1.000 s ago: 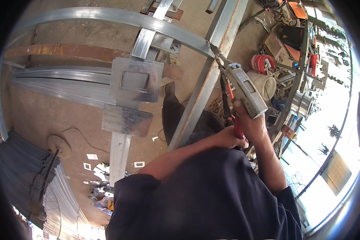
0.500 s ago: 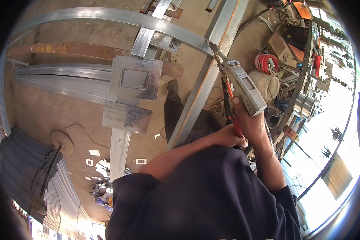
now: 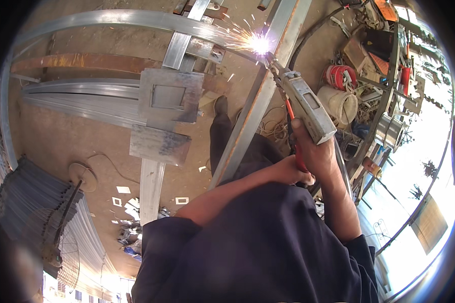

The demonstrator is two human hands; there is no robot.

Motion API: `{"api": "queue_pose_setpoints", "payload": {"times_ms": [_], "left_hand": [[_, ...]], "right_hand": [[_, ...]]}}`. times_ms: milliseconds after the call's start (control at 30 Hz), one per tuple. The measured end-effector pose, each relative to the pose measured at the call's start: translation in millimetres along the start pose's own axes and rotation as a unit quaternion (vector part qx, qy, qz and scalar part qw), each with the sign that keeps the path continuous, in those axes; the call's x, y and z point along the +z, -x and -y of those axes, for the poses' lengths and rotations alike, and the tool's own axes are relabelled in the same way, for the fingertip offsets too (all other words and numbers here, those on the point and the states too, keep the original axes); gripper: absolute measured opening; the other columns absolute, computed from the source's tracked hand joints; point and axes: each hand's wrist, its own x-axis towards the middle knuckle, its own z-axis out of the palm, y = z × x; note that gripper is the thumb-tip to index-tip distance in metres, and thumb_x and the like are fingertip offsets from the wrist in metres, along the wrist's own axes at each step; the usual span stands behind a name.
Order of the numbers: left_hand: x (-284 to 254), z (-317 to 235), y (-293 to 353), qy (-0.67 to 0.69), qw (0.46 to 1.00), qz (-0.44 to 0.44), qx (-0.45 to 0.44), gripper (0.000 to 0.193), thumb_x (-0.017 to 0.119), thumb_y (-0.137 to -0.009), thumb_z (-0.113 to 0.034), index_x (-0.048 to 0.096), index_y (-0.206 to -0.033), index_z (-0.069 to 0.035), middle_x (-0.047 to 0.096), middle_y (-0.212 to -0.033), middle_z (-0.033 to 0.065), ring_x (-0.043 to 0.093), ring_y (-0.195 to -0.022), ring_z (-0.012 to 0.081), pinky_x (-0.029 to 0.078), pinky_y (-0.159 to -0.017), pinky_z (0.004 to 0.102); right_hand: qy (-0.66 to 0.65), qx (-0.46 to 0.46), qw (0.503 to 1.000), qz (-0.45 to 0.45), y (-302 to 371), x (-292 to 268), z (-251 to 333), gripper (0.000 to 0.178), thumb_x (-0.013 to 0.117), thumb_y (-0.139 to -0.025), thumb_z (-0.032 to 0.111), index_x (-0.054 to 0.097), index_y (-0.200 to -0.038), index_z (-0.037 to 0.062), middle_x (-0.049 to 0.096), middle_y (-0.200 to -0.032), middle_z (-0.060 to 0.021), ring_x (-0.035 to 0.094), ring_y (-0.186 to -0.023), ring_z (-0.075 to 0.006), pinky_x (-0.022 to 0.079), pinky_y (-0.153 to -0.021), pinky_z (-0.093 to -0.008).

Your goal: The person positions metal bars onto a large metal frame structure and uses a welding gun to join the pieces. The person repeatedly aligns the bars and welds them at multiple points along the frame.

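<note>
My right hand is closed at the lower end of a welding tool with a long grey box-shaped body. The thumb lies along its side. My left hand is closed around a red handle just beside the right hand; what that handle belongs to is partly hidden. A bright arc with flying sparks burns at the tool's tip. It sits where a long grey metal tube meets a slanting metal tube with a rust-brown seam.
Left of the slanting tube are a plate with a rectangular cutout and a plain plate. A red bucket, a pale bucket and scrap stand at right. Corrugated sheets and a round disc are lower left.
A bright arc and sparks have appeared at the tool's tip, where none showed before. Both hands keep their hold and have hardly moved.
</note>
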Motion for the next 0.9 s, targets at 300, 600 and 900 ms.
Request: {"api": "queue_pose_setpoints", "payload": {"times_ms": [300,600,900], "left_hand": [[2.9,-0.4,2.8,0.032,0.999,-0.008,-0.008,0.030,0.077,-0.081,-0.002,0.070,-0.109,0.002,0.073,-0.094,0.0080,0.067,-0.091,0.0162,0.054,-0.082,0.0350],[-0.1,-9.3,5.6,-0.012,1.000,-0.016,-0.018,0.031,0.074,-0.080,-0.001,0.069,-0.110,0.003,0.074,-0.094,0.0094,0.068,-0.090,0.0163,0.055,-0.080,0.0340],[-2.4,-0.8,2.1,-0.033,0.999,-0.028,0.008,0.033,0.077,-0.078,-0.005,0.069,-0.108,0.005,0.074,-0.094,0.0105,0.068,-0.092,0.0166,0.054,-0.083,0.0342]], "right_hand": [[-0.011,0.015,1.000,-0.001,5.0,-1.4,-3.2,0.039,0.072,-0.101,0.032,0.065,-0.124,0.0010,0.067,-0.087,-0.0022,0.063,-0.076,-0.0105,0.053,-0.066,-0.0300],[-0.019,0.001,1.000,0.002,-1.1,1.2,-6.0,0.034,0.070,-0.102,0.029,0.065,-0.121,0.0011,0.064,-0.083,0.0005,0.060,-0.073,-0.0084,0.050,-0.062,-0.0282],[-0.027,0.022,0.999,-0.006,-0.1,2.9,1.6,0.032,0.072,-0.101,0.030,0.067,-0.115,0.0017,0.065,-0.082,-0.0004,0.060,-0.072,-0.0089,0.050,-0.062,-0.0284]]}}
